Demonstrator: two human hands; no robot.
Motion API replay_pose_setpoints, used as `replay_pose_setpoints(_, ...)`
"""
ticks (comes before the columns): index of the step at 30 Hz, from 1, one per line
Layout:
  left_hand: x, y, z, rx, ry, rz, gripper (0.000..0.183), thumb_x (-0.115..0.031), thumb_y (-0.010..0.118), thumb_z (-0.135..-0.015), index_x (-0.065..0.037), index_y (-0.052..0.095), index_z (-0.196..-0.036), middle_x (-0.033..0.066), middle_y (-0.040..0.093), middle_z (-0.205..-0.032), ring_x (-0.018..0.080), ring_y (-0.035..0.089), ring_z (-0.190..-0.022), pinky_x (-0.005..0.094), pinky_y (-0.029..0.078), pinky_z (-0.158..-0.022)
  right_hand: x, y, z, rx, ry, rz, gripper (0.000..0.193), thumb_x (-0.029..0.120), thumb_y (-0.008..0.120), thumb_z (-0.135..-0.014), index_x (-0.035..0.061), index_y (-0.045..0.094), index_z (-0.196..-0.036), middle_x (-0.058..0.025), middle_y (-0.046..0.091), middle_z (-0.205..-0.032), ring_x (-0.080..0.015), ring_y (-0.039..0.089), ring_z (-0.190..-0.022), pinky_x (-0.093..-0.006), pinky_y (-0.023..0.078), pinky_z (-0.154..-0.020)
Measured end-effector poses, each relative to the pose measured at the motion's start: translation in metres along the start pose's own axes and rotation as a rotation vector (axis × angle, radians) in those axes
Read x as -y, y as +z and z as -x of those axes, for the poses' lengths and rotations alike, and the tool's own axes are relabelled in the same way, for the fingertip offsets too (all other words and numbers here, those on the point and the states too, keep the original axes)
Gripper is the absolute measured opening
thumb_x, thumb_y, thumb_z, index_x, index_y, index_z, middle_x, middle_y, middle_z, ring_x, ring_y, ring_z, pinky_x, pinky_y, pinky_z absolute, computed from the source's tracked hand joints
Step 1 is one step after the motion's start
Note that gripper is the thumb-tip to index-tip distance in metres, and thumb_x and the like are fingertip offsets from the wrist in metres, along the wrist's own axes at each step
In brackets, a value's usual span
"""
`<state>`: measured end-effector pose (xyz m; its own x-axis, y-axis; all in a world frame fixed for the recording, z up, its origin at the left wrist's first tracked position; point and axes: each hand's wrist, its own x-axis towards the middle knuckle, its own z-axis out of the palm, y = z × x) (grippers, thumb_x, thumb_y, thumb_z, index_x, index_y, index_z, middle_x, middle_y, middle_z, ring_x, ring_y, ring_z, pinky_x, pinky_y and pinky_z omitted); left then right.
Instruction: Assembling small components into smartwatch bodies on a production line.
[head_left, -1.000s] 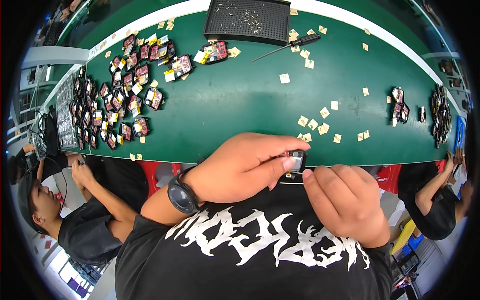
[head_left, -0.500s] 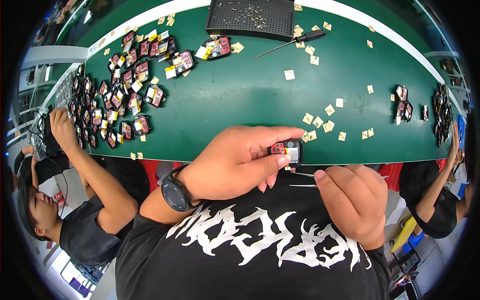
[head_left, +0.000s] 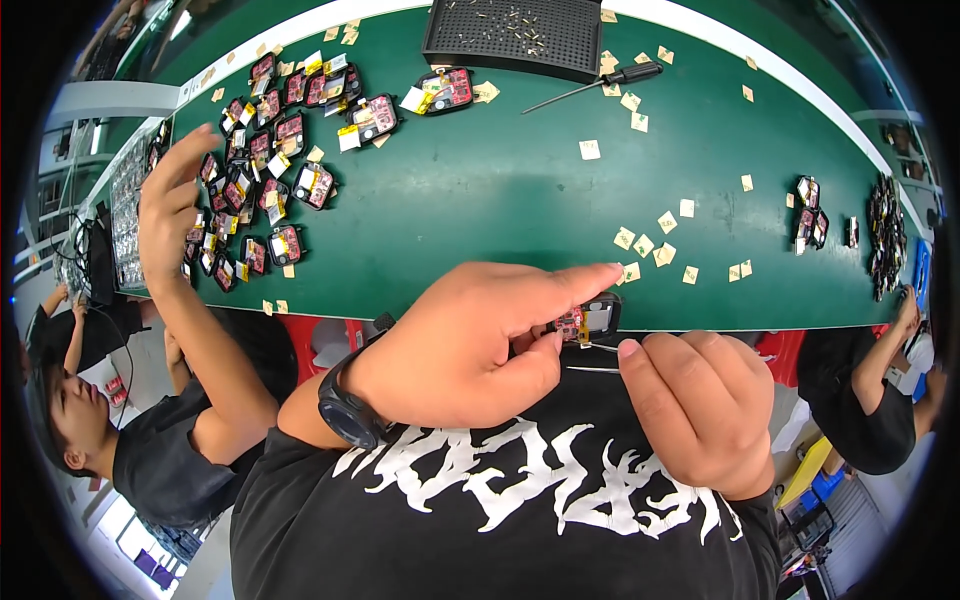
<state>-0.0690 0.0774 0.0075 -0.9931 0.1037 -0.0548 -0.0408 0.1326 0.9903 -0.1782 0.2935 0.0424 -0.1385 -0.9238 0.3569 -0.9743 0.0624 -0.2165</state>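
Observation:
My left hand grips a small black plastic case at the table's near edge, its index finger stretched along the far side and its thumb on the near side. Inside the case a red circuit board shows, partly covered by my fingers. Metal tweezers are pinched in my right hand. One of their tips reaches the near edge of the case, close to a bit of yellow tape; the other lies apart, nearer my shirt.
Many similar open cases with red boards crowd the left of the green table. A screwdriver lies below a black tray of small metal parts. Pale paper squares are scattered about. A co-worker's hand hovers at the left.
The tweezers have moved left to the case. The silvery block seen in the case before is no longer visible there. The left co-worker's hand has moved right, over the cases.

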Motion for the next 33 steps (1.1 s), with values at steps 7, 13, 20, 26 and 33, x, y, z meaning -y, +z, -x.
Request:
replay_pose_setpoints(7,-0.004,0.003,-0.001,-0.017,0.025,-0.062,0.064,0.008,0.057,-0.08,-0.002,0.057,-0.143,0.0082,0.066,-0.082,0.0172,0.059,-0.065,0.029,0.047,-0.062,0.001,0.001,0.0,0.0,-0.006,-0.008,0.02,0.003,0.072,-0.069,-0.003,0.07,-0.088,-0.0095,0.062,-0.084,-0.0186,0.057,-0.067,-0.027,0.038,-0.048)
replay_pose_setpoints(13,-0.004,0.005,-0.001,0.007,-0.014,-0.068,0.063,0.009,0.057,-0.08,-0.004,0.059,-0.141,0.0095,0.067,-0.084,0.0187,0.06,-0.066,0.0297,0.049,-0.063,-0.003,0.0,-0.001,0.029,-0.042,-0.032,0.017,0.003,0.073,-0.069,-0.0024,0.069,-0.085,-0.0075,0.06,-0.082,-0.017,0.056,-0.068,-0.0263,0.039,-0.047)
replay_pose_setpoints(20,0.0,0.006,-0.003,0.023,-0.016,-0.07,0.062,0.009,0.057,-0.081,-0.006,0.06,-0.141,0.009,0.067,-0.085,0.0178,0.061,-0.068,0.0295,0.049,-0.064,-0.007,-0.003,-0.003,0.068,-0.096,-0.01,0.019,0.004,0.071,-0.069,-0.0009,0.069,-0.087,-0.0055,0.058,-0.082,-0.0158,0.056,-0.069,-0.0244,0.041,-0.051)
replay_pose_setpoints(26,-0.004,-0.005,0.0,-0.103,-0.148,-0.102,0.047,0.005,0.065,-0.087,-0.003,0.064,-0.133,0.0052,0.065,-0.085,0.0072,0.056,-0.065,0.0217,0.046,-0.059,-0.03,-0.009,0.016,-0.014,0.129,-0.065,0.027,0.008,0.077,-0.071,0.0027,0.07,-0.097,-0.0058,0.064,-0.086,-0.0171,0.061,-0.072,-0.0289,0.048,-0.056)
replay_pose_setpoints(33,0.027,-0.044,0.037,-0.772,-0.238,-0.424,0.02,0.001,0.067,-0.091,-0.001,0.065,-0.111,0.0069,0.067,-0.095,0.0128,0.063,-0.079,0.0252,0.051,-0.073,-0.106,-0.009,0.101,-0.413,1.226,0.212,0.032,0.014,0.084,-0.081,-0.0001,0.069,-0.106,-0.012,0.064,-0.09,-0.0222,0.062,-0.077,-0.0342,0.05,-0.064)
